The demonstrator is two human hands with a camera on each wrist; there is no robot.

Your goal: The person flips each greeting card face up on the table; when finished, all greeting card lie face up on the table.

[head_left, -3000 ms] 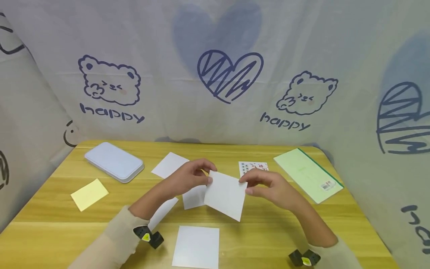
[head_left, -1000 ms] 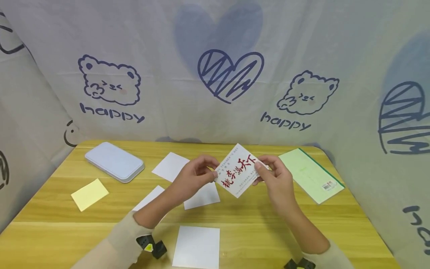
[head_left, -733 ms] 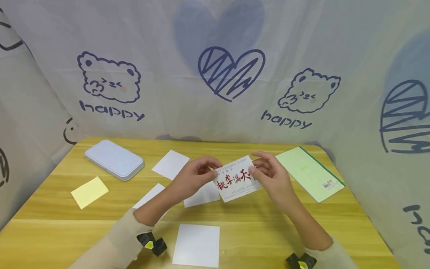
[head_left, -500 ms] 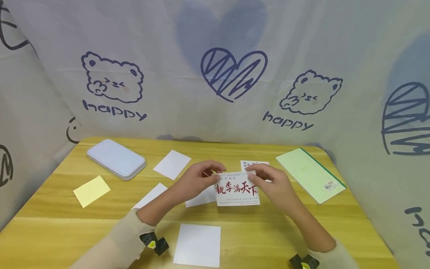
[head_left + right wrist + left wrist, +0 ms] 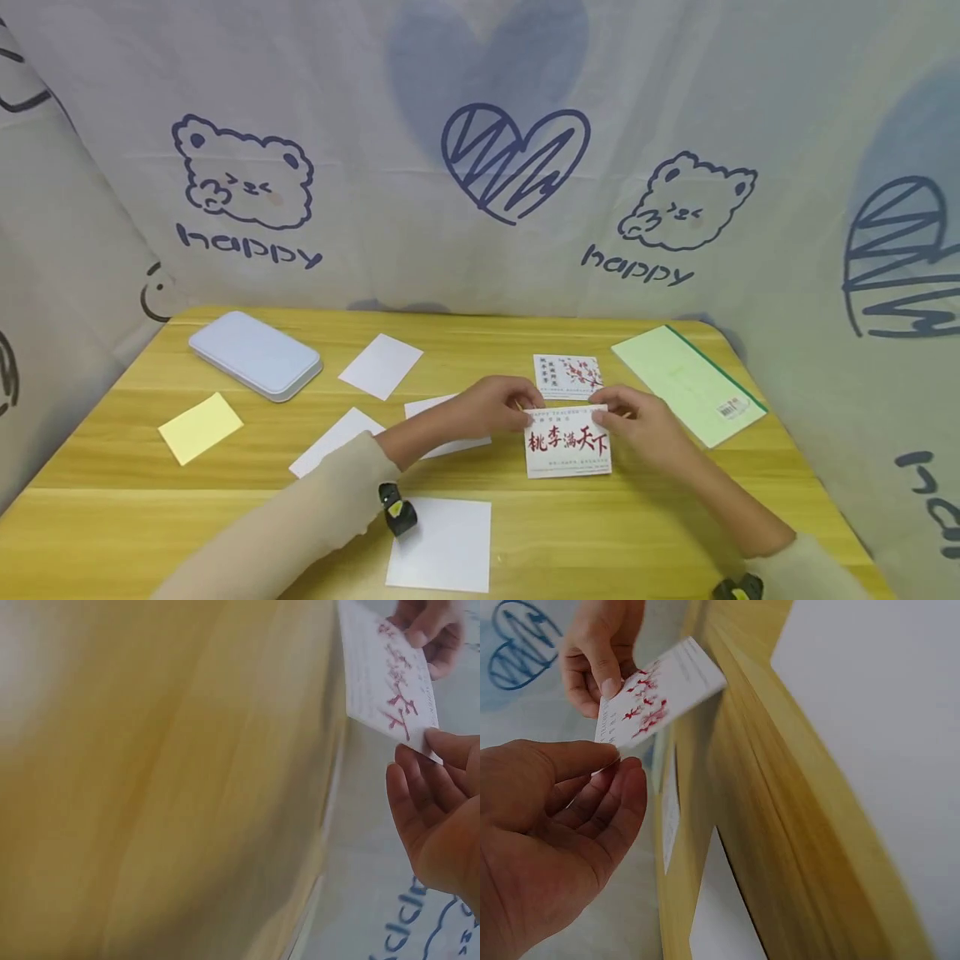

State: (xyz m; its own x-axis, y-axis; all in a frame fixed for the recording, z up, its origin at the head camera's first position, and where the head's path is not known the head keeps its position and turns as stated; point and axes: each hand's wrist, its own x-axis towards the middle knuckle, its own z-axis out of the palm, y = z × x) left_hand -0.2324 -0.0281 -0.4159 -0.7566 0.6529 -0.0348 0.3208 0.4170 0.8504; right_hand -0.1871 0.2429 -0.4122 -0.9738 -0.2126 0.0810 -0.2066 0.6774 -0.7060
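A white greeting card (image 5: 567,446) with bold red Chinese characters is held up by its two top corners, tilted above the table. My left hand (image 5: 498,408) pinches the left corner between thumb and fingers. At the right corner my right hand (image 5: 637,421) does the same. Both wrist views show the card (image 5: 660,694) between the hands, clear of the wood. Just behind it lies a second card (image 5: 567,377) with dark characters and red blossoms.
White paper squares (image 5: 381,367) lie left of the hands, and another white square (image 5: 441,546) is near the front, partly under my left wrist. A pale blue case (image 5: 255,354), a yellow note pad (image 5: 200,428) and a green booklet (image 5: 686,383) sit farther out.
The card was blank side up, then turned to show red characters, rotated level, and has now moved right and slightly down. Both hands moved right with it, uncovering the blossom card behind.
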